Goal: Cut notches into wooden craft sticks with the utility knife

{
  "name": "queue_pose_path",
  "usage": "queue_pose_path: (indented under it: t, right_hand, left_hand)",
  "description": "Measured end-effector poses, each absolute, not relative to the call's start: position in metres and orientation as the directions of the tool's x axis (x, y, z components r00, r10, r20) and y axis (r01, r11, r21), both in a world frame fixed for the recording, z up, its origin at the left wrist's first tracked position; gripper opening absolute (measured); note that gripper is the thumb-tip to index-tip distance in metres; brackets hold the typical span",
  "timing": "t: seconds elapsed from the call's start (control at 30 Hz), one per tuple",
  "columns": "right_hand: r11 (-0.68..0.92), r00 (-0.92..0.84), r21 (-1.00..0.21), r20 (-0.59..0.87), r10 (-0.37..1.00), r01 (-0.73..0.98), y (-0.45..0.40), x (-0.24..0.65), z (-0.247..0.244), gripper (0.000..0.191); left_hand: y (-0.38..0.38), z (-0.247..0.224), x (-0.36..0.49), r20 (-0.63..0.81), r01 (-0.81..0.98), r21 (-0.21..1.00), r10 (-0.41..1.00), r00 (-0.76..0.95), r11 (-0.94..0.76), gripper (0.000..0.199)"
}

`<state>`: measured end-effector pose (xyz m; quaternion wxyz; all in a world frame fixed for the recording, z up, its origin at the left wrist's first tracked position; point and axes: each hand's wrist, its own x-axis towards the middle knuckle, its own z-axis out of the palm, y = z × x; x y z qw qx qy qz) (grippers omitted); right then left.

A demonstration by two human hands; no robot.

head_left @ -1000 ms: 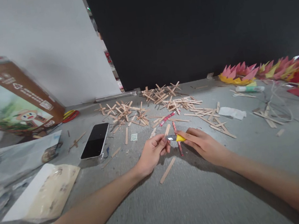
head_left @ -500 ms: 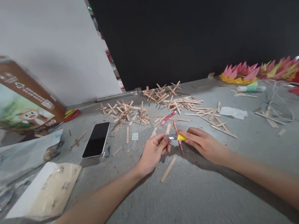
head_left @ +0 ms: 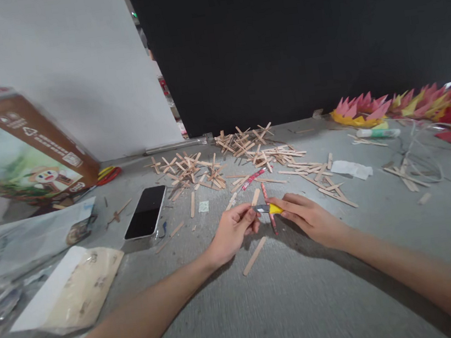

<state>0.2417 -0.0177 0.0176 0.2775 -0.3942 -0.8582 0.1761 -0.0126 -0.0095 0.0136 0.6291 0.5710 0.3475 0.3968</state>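
Note:
Over the middle of the table, my left hand [head_left: 236, 229] is closed in a pinch on a wooden craft stick [head_left: 256, 196], which pokes up past the fingertips. My right hand [head_left: 310, 217] grips the yellow handle of a utility knife [head_left: 275, 208]. The knife's grey blade [head_left: 261, 208] points left and meets the stick at the left fingertips. Just beneath the knife lies a red patterned pencil-like rod [head_left: 273, 223], partly covered by the knife. Nearer to me, a loose craft stick [head_left: 254, 256] rests on the table.
Piles of craft sticks [head_left: 192, 169] spread along the back. A phone [head_left: 146, 212], a plastic packet [head_left: 83, 287] and a printed box [head_left: 27, 145] stand or lie left. Paper crowns [head_left: 361, 112], a glue stick [head_left: 379, 133] and a cable [head_left: 425, 156] are at right.
Both hands, with the knife and the craft stick, have shifted slightly to the right and toward me. The grips stay the same, and the things on the table have not moved.

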Motion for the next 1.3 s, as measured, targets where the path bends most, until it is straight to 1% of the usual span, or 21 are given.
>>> queue_pose_path:
  t: [0.23,0.33,0.47,0.67,0.77,0.9,1.13,1.3]
  right_hand:
    - [0.611,-0.528,-0.536,0.322,0.786,0.582,-0.0178,0.2423,0.018,0.046]
    - [0.62,-0.53,-0.52,0.332,0.78,0.587,-0.0172,0.2428,0.0181,0.046]
    - [0.648,-0.537,-0.446,0.362,0.762,0.617,-0.0176,0.2428,0.0173,0.046]
    - [0.679,-0.544,-0.233,0.447,0.71,0.696,-0.0191,0.2431,0.0152,0.049]
    - [0.68,-0.551,-0.172,0.464,0.694,0.713,-0.0199,0.2434,0.0146,0.05]
    - [0.67,-0.548,-0.129,0.475,0.689,0.731,-0.0216,0.2422,0.0162,0.052]
    - [0.663,-0.554,-0.037,0.516,0.654,0.748,-0.0245,0.2414,0.019,0.057]
    - [0.665,-0.544,-0.052,0.53,0.651,0.745,-0.0247,0.2437,0.0146,0.06]
  left_hand:
    - [-0.0113,0.0158,-0.0119,0.021,-0.125,0.992,0.913,0.407,0.033,0.046]
    - [-0.0112,0.015,-0.0129,0.013,-0.115,0.993,0.916,0.4,0.036,0.045]
    - [-0.0098,0.0138,-0.0132,0.015,-0.097,0.995,0.909,0.416,0.028,0.046]
    - [-0.0096,0.0166,-0.011,0.006,-0.103,0.994,0.913,0.409,0.04,0.046]
    - [-0.0105,0.0193,-0.0101,0.002,-0.099,0.994,0.919,0.395,0.041,0.042]
    - [-0.0111,0.0201,-0.0098,0.014,-0.105,0.994,0.919,0.393,0.03,0.042]
    - [-0.0118,0.0206,-0.01,0.01,-0.094,0.995,0.915,0.404,0.031,0.047]
    - [-0.0125,0.0223,-0.0095,0.021,-0.106,0.994,0.914,0.406,0.025,0.049]
